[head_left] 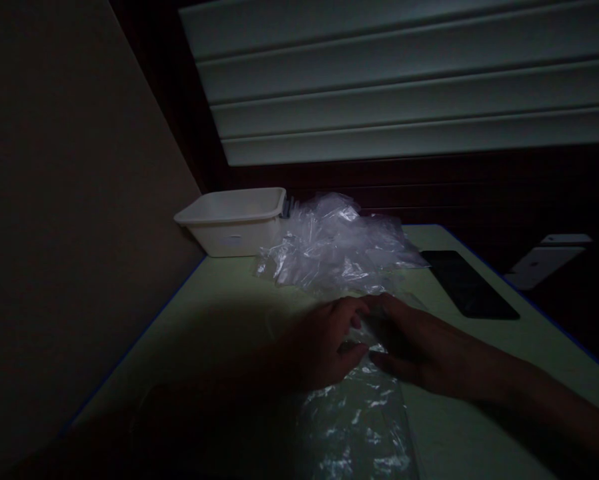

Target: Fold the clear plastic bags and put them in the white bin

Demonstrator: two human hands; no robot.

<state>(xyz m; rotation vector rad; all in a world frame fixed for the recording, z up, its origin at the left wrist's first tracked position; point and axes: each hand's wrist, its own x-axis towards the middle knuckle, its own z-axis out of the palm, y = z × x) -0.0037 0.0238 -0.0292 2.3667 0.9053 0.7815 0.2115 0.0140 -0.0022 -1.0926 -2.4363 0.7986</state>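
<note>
A clear plastic bag [362, 420] stretches from beneath the fingertips toward the near edge of the view, as a person's left hand [314, 347] and right hand [434, 350] meet over its far end. The fingers are curled; from here, I cannot tell whether they grip it. Just beyond them sits a heap of crinkled clear plastic [339, 247]. Farther off, to their left, a white tub [262, 233] bears a small label [232, 241], too dim to read. To their right lies a dark, flat device [472, 287]; past it, a pale object [544, 261] shows an apple-shaped logo. The pale green tabletop [217, 283] is blue-edged, facing slatted panels [409, 90].
</note>
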